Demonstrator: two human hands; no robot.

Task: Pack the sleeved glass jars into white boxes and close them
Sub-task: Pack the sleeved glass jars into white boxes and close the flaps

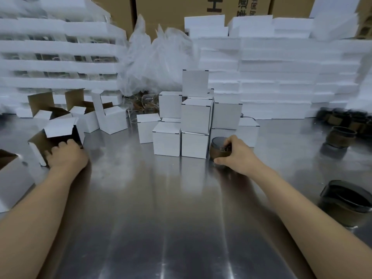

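Brown carton (237, 5) printed "H", right hand (234, 152) gripping sleeved jar (218, 150)

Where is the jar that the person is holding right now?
The sleeved jar sits on the metal table right of centre, gripped by the right hand, just beside the bottom right corner of the stack of closed white boxes.

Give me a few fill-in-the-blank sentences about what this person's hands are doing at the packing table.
1. The right hand grips a sleeved glass ____.
2. The left hand holds an open white ____.
3. The closed boxes are stacked ____ the two hands.
4. The metal table looks ____, not matte.

Missing words: jar; box; between; shiny
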